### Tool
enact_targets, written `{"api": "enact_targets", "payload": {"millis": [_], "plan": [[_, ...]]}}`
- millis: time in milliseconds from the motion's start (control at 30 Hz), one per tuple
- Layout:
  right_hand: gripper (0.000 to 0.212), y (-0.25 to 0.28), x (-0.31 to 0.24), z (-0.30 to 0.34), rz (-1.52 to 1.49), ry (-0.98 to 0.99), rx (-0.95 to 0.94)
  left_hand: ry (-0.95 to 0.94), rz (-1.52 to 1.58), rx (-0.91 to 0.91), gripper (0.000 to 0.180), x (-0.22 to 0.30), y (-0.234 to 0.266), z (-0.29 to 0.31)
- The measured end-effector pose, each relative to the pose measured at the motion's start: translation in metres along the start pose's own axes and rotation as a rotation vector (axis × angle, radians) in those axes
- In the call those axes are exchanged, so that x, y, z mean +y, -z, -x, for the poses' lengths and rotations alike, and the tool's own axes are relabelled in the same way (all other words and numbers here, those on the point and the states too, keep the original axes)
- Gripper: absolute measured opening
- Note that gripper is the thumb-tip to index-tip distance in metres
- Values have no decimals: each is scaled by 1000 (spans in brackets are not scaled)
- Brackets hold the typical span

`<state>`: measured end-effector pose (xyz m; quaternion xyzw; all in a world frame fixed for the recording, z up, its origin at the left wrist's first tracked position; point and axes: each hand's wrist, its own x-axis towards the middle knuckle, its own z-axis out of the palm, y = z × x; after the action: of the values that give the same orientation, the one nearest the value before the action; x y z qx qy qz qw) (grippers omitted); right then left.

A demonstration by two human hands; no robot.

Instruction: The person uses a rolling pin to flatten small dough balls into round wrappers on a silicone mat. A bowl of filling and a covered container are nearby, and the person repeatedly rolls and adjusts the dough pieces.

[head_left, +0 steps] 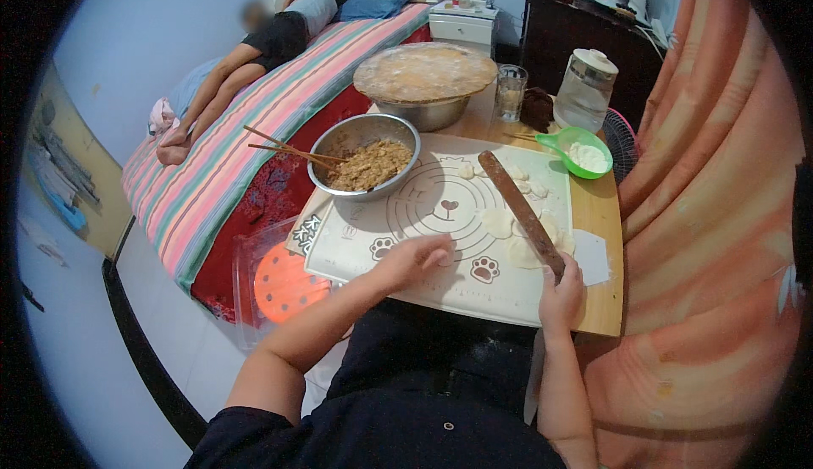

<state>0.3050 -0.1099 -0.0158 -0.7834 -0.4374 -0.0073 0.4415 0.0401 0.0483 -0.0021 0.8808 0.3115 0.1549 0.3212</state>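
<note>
My right hand (562,293) is wrapped round the near end of a brown wooden rolling pin (515,202). The pin slants away to the left over flat round dough wrappers (523,254) on a cream baking mat (356,253). Beyond them, small dough pieces (521,183) lie near the mat's far right part. My left hand (421,259) is over the front middle of the mat with its fingers curled in; whatever they may hold is hidden. A steel bowl of minced filling (320,183) stands at the mat's far left, with chopsticks (284,146) leaning in it.
Behind the mat, a floured round board (423,71) covers a metal basin (436,115). A drinking glass (510,95), a clear water jug (586,88) and a green scoop of flour (561,140) stand at the back right. An orange curtain (703,240) hangs alongside. A person lies on the striped bed (246,143).
</note>
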Motion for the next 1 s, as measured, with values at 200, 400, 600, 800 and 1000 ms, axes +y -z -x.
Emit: {"api": "enact_targets", "payload": {"millis": [200, 400, 600, 800, 1000], "plan": [[36, 2, 0, -1, 85, 13, -5, -75, -391, 206, 32, 4, -10, -3], [38, 5, -3, -1, 40, 23, -40, 77, -265, 79, 23, 23, -4, -6], [38, -1, 5, 0, 9, 64, 2, -282, -221, 187, 15, 30, -2, -6], [39, 0, 4, 1, -12, 92, -24, -376, -180, -148, 52, 7, 0, 38], [40, -1, -53, 19, 96, 323, -224, -368, -374, 297, 51, 31, 20, 63]]}}
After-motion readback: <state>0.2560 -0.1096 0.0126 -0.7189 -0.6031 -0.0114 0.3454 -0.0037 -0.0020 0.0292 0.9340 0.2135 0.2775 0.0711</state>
